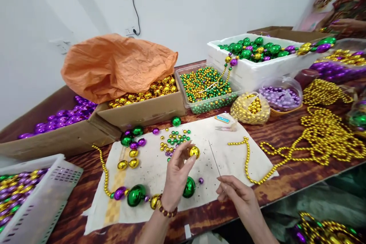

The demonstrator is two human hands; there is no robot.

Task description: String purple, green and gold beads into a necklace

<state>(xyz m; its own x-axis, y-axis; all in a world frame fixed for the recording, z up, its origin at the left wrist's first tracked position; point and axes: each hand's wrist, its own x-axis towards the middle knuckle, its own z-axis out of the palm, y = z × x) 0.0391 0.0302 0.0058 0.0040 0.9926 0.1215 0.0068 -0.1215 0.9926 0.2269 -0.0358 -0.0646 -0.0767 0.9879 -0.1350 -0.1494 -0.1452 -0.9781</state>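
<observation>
My left hand [178, 171] pinches a shiny gold ball bead [194, 152] between thumb and fingertips, above a white cloth [228, 167]. In my right hand [234, 194] is a long thin needle [214, 157], its tip pointing up and away from me. Below my left wrist runs a strung garland with a purple bead [119, 193], a large green bead [136, 195] and a gold bead [155, 201]. Another large green bead [189, 187] and a small purple bead [201, 180] lie between my hands. My left forearm hides part of the garland.
Loose small beads [178, 137] lie on the cloth near scissors [224, 128]. Behind stand a box of gold balls [140, 116], a clear bin of small beads [188, 105] and a white foam box [228, 68]. Gold bead chains [328, 137] lie right. A person's hand [344, 24] shows far right.
</observation>
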